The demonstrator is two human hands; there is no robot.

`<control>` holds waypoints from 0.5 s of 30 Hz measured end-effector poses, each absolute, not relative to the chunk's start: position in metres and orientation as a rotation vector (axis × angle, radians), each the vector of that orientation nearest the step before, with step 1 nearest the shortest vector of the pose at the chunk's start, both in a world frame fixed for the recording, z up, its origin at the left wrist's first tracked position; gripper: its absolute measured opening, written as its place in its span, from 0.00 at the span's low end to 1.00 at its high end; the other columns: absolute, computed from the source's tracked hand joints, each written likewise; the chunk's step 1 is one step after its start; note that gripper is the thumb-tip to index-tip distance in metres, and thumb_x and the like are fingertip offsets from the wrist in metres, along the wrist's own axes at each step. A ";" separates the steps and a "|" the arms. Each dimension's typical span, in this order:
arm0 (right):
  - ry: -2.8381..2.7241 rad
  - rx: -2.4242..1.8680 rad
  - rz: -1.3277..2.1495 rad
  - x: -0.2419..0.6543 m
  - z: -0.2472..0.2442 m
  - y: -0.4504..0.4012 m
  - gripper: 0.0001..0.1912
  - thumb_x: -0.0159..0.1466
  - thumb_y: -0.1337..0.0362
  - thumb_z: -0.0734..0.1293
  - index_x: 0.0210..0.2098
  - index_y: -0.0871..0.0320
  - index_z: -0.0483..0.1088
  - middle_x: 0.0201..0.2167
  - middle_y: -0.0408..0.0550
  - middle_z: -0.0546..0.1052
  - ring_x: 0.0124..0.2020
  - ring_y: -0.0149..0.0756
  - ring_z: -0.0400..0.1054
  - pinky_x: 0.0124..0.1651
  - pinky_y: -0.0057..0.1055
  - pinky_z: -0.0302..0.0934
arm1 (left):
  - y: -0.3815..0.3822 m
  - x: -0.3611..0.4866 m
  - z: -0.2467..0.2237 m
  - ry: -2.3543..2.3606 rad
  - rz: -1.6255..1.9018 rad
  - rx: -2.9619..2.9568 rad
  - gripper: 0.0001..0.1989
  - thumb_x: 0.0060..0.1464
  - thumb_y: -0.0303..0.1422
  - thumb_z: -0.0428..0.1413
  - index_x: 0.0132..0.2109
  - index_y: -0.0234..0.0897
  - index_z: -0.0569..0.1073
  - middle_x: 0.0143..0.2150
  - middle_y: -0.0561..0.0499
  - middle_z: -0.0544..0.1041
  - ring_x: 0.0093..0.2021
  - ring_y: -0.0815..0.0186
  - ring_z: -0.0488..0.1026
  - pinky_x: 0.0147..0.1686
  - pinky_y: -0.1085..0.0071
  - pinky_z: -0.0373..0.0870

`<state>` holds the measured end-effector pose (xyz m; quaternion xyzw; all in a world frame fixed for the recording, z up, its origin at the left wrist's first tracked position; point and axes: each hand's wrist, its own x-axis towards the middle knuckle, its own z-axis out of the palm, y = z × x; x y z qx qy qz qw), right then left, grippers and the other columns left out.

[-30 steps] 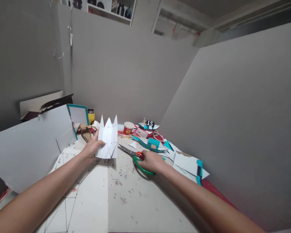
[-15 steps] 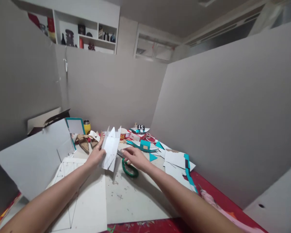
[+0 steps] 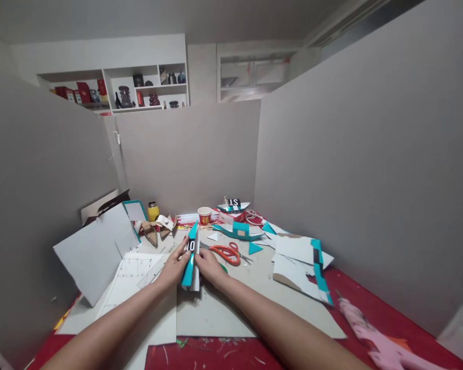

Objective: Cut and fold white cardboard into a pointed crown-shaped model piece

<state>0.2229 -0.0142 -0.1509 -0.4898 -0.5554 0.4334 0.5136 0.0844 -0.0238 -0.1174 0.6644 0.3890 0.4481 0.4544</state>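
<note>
Our left hand (image 3: 176,263) and right hand (image 3: 211,265) both grip the folded teal-and-white card (image 3: 191,262), held between them, left of the orange-handled scissors (image 3: 227,254)

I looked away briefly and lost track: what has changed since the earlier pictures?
The right hand let go of the green-handled scissors and took hold of the card piece, which has been turned to show its teal-and-black side. The left hand still holds it; the paper cup and yellow jar stayed put.
</note>
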 end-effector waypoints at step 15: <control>-1.343 -1.120 1.009 0.221 -0.155 -0.014 0.21 0.63 0.46 0.61 0.25 0.56 0.64 0.10 0.39 0.66 0.08 0.33 0.61 0.11 0.25 0.51 | -0.015 0.104 -0.139 1.075 1.288 1.961 0.23 0.53 0.31 0.55 0.56 0.32 0.73 0.60 0.37 0.72 0.62 0.51 0.64 0.63 0.55 0.53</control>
